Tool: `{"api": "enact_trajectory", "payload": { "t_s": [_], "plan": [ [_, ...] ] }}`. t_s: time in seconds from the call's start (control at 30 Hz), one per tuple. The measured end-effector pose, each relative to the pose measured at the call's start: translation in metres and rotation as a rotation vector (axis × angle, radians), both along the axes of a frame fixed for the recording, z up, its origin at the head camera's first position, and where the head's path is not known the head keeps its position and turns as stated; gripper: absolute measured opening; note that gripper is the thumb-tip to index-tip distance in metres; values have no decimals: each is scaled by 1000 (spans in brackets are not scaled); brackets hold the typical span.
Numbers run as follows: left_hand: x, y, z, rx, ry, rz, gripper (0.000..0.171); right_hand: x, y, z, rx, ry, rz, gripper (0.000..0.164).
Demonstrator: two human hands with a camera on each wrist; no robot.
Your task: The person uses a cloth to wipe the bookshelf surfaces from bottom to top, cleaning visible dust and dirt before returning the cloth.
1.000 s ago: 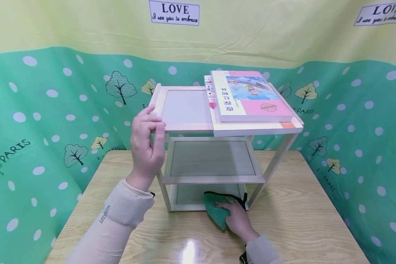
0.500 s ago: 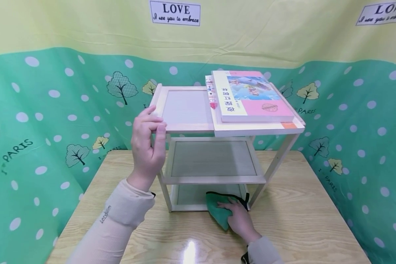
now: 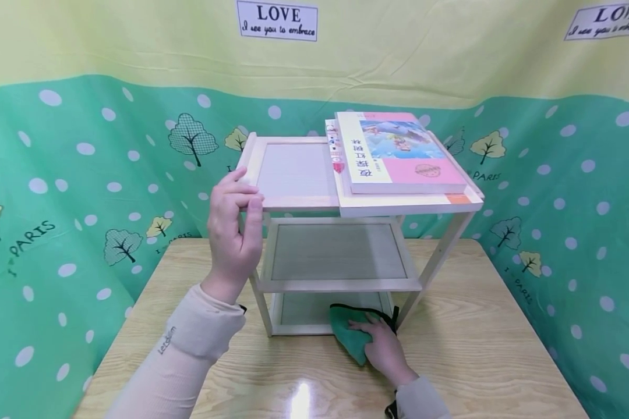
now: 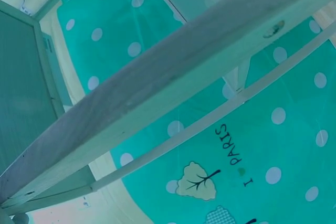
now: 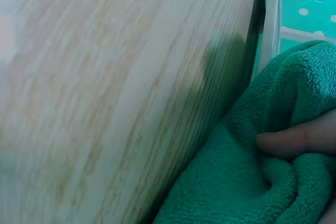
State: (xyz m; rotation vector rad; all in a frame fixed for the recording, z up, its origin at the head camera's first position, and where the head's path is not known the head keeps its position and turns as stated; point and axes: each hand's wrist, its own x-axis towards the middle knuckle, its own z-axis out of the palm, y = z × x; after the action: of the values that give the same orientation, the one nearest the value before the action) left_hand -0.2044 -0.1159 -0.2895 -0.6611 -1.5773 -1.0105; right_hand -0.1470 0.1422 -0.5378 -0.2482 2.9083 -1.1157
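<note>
A white three-tier shelf [image 3: 340, 285] stands on the table. My left hand [image 3: 234, 233] grips its top-left front corner, thumb in front and fingers over the edge. The left wrist view shows a shelf leg [image 4: 157, 82] close up. At the right front of the lowest tier, my right hand [image 3: 385, 349] holds a green towel cloth [image 3: 346, 334] with dark edging, its fingers spread over it. In the right wrist view the thumb [image 5: 294, 141] sinks into the folds of the cloth. The cloth hides part of the lowest tier's front edge.
Two stacked books, the upper one pink [image 3: 424, 169], lie on the right half of the top tier. The wood-grain table [image 3: 482, 361] extends on both sides of the shelf. A green and yellow patterned curtain [image 3: 84, 192] surrounds it.
My right hand and the green cloth have slid slightly to the right along the lowest tier. The left hand stays at the corner; shelf and books have not moved.
</note>
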Motion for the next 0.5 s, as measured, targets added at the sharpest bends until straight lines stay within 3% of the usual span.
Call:
{"api": "enact_trajectory", "payload": {
  "t_s": [0.5],
  "plan": [
    [-1,0,1,6,1,-4,15,1,0,-1,-7,11,-8,67]
  ]
}}
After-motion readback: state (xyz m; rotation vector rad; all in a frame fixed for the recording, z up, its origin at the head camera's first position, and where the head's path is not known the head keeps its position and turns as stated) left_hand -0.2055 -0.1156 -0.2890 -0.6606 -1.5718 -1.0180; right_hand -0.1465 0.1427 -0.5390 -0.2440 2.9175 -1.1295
